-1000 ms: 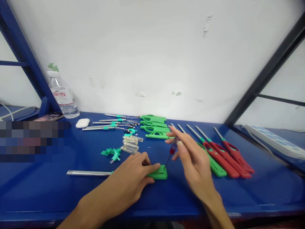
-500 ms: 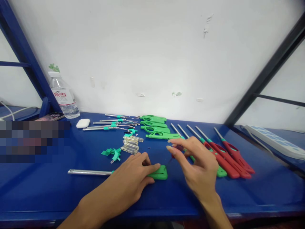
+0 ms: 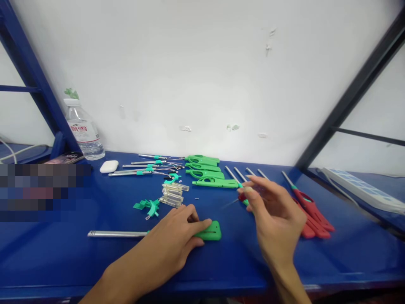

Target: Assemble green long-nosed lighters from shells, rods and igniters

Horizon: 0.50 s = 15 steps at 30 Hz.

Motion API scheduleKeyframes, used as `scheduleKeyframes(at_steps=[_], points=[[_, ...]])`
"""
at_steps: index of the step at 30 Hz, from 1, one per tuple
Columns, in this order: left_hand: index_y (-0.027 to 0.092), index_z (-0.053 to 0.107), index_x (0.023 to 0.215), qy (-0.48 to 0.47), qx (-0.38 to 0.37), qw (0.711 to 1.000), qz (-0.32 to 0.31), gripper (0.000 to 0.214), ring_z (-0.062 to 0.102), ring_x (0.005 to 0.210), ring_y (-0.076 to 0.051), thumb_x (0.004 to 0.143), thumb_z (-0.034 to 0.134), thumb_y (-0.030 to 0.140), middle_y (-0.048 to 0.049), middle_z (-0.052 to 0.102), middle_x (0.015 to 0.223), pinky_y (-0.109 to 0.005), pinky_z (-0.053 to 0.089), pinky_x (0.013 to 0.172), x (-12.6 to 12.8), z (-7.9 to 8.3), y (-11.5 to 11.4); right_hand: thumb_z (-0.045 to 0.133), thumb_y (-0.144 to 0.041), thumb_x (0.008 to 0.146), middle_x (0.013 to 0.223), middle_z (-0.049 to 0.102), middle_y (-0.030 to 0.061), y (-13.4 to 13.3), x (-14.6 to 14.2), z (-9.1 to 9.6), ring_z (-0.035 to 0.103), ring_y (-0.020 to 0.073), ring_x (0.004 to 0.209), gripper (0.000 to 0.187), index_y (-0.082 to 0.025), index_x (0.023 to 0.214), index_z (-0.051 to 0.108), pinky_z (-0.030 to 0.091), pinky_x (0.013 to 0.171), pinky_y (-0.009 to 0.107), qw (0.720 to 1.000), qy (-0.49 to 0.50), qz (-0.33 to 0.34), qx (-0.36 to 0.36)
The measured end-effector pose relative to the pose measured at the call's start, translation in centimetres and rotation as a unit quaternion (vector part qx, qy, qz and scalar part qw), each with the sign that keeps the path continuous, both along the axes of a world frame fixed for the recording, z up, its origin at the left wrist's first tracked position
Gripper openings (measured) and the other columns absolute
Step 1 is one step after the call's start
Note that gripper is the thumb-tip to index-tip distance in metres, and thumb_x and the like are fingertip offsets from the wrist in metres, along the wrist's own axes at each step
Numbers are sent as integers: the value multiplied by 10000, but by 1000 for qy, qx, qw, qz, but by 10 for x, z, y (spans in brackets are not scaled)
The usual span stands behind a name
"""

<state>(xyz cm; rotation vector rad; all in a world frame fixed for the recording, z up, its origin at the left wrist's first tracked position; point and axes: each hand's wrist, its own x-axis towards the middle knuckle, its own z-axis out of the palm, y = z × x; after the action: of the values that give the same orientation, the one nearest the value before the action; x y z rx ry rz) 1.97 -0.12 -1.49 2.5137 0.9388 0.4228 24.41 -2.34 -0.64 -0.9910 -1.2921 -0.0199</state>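
My left hand [image 3: 179, 237] lies curled over a green long-nosed lighter [image 3: 207, 232] on the blue table [image 3: 63, 257], pressing its handle down; the lighter's metal tube [image 3: 117, 233] sticks out to the left. My right hand [image 3: 274, 211] hovers to the right, fingers pinched on a small red-handled screwdriver [image 3: 241, 196] whose thin tip points left, a little above and right of the green handle. The right hand is somewhat motion-blurred.
Behind lie green handle shells [image 3: 202, 166], metal tubes with teal collars [image 3: 145, 164], clear plastic tanks [image 3: 173, 193] and teal clips [image 3: 148, 206]. Red lighters [image 3: 311, 209] lie at the right. A water bottle [image 3: 82, 130] and white earbud case [image 3: 109, 166] stand at the back left, a power strip [image 3: 360, 188] far right.
My right hand has lifted the screwdriver tip off the green handle and drawn back to the right. The left hand has stayed on the lighter.
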Motion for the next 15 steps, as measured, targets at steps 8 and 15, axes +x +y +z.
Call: scheduleKeyframes(at_steps=[8, 15], points=[[354, 653, 1473, -5, 2, 1000, 5, 448, 610, 1087, -253, 1078, 615, 145, -44, 603, 1203, -432, 503, 1007, -2, 0, -1, 789, -319, 949, 919, 839, -16, 11, 1, -3, 789, 210, 824, 64, -275, 904, 781, 555, 620, 271, 986, -89, -34, -137], [335, 646, 1483, 21, 41, 999, 1, 513, 601, 1053, -265, 1041, 582, 82, -61, 599, 1158, -427, 507, 967, -2, 4, -3, 790, -169, 869, 882, 843, -7, 14, 11, -12, 806, 273, 796, 132, -279, 942, 789, 547, 724, 354, 939, -187, -46, -285]])
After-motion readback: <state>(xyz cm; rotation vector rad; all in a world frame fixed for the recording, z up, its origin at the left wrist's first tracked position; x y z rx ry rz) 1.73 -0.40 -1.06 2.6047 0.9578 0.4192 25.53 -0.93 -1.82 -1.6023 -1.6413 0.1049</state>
